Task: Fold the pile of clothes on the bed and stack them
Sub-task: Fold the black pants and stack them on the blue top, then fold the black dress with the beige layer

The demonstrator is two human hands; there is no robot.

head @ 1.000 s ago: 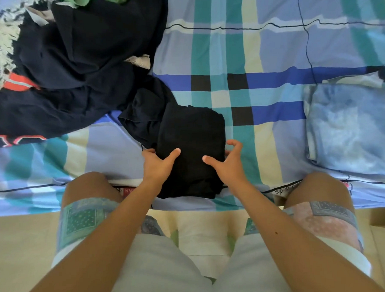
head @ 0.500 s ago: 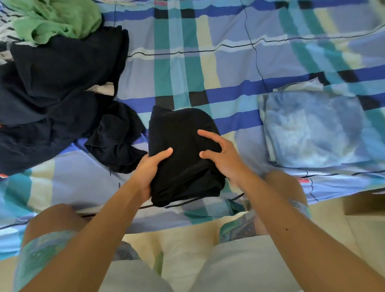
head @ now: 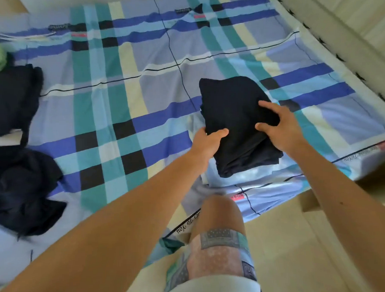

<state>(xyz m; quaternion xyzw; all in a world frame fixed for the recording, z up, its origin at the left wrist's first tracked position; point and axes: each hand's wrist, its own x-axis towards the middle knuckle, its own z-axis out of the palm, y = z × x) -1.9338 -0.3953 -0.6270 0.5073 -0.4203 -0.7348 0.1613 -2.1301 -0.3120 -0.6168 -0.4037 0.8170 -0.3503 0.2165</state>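
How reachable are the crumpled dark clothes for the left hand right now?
Probably yes, but not yet: the left hand grips the folded black garment; only bare bedsheet lies between it and the crumpled dark clothes.

Before you, a plaid sheet [head: 111, 127] in blue, teal, cream and black covers the bed [head: 140, 86], with thin dark lines crossing it. Its pale border, at lower centre of the frame, carries script lettering [head: 183, 226] and a small red label [head: 239, 196]. Cream floor [head: 290, 241] fills the lower right. A pale band with dark marks [head: 327, 29] runs diagonally across the upper right.
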